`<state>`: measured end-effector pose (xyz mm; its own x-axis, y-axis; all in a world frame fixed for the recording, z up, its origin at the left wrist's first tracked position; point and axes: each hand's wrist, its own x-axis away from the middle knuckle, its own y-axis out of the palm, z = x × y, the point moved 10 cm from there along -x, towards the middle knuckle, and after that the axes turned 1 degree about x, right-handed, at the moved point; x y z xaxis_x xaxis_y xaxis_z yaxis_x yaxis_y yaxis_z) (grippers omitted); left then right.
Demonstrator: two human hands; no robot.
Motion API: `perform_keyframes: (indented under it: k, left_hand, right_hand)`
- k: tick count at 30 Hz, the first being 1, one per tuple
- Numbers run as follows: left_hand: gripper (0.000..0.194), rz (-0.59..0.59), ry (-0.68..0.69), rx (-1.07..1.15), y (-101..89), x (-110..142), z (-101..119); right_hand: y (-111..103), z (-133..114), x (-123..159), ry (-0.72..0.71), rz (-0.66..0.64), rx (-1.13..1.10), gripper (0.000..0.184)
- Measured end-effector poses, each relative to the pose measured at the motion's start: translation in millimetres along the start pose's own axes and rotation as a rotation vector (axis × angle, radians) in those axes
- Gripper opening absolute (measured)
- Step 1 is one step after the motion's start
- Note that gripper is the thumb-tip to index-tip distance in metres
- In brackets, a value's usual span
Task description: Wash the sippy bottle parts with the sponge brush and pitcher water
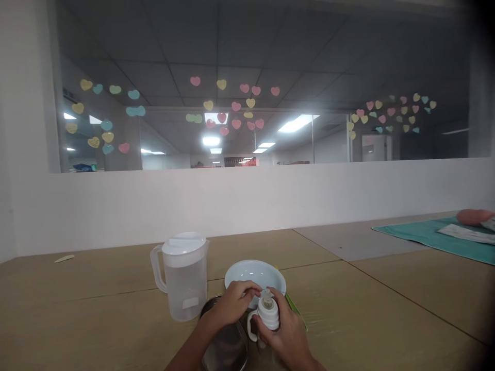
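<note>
A white baby bottle [269,315] with a curved side handle and a clear teat [267,299] on top stands upright in my right hand [290,324]. The fingers of that hand wrap round its collar and body. My left hand [234,303] is just left of the teat, with its fingers loosely bent and a gap between thumb and forefinger. I cannot tell whether its fingertips touch the teat. Behind both hands sits a pale blue bowl [253,268]. Beneath my left forearm, partly hidden, is a dark metal container [226,348].
To the left, a lidded clear plastic pitcher [185,283] stands on the brown table [96,319]. A green item [297,312] shows beside the bowl. A teal cloth [425,239] bears a white cloth [466,233] at far right. A wall and window [247,46] rise behind.
</note>
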<state>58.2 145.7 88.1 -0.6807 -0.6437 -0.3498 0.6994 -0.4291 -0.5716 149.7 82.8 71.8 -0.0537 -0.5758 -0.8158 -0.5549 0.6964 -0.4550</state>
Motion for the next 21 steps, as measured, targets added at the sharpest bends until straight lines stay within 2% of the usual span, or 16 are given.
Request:
perform_keyframes:
  k: [2, 4, 7, 10, 16, 21]
  left_hand:
    - [0.034, -0.038, -0.001, 0.155, 1.9, 2.9, 16.0]
    - [0.044, -0.11, 0.007, 0.193, 8.4, 7.4, 31.1]
    - [0.062, -0.109, 0.03, -0.018, 9.5, 12.4, 43.7]
    - [0.067, -0.069, 0.004, -0.196, 9.9, 12.9, 43.0]
    - [0.04, 0.084, -0.114, -0.454, 9.7, 8.8, 34.8]
    - [0.032, 0.15, -0.179, -0.592, -3.1, 11.6, 37.9]
  right_hand:
    - [1.2, 3.4, 0.9, 0.028, 0.003, -0.016, 0.048]
    - [3.5, 7.9, 2.4, 0.055, 0.001, -0.043, 0.053]
    - [8.9, 13.5, 4.9, 0.08, -0.027, -0.082, 0.06]
    - [14.3, 15.7, 6.2, 0.092, -0.062, -0.098, 0.061]
    - [14.0, 23.6, 6.5, 0.167, -0.039, -0.067, 0.058]
    - [15.0, 22.6, 5.6, 0.139, -0.058, -0.073, 0.06]
